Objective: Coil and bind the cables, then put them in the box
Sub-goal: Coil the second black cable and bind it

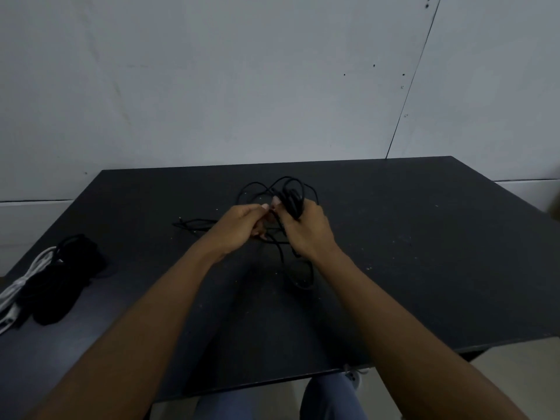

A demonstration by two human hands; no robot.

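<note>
Dim, flat light with a bluish cast – soft shadows under the forearms on the dark table (424,237), black cable (260,189) barely separable, wide-angle bending at edges, slight softness.

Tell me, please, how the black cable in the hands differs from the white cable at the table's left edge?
The black cable sprawls in loose loops and is only partly coiled, while the white cable is gathered into a compact bundle. The left hand and right hand grip the black cable, but nothing touches the white cable. One is black, the other white. Both lie at least partly on the dark table.
</note>
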